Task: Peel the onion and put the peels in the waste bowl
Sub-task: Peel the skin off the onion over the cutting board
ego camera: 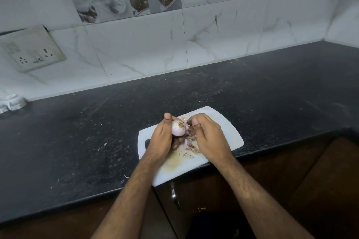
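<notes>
A small pale-purple onion is held above a white cutting board. My left hand grips the onion from the left, thumb up along its side. My right hand is right beside it, fingers curled, pinching a strip of peel still attached to the onion. Loose peels lie on the board below the hands. No waste bowl is in view.
The board lies on a dark speckled counter, overhanging its front edge. A tiled wall with a socket plate stands behind. A small white object sits at the far left. A cabinet handle shows below the counter.
</notes>
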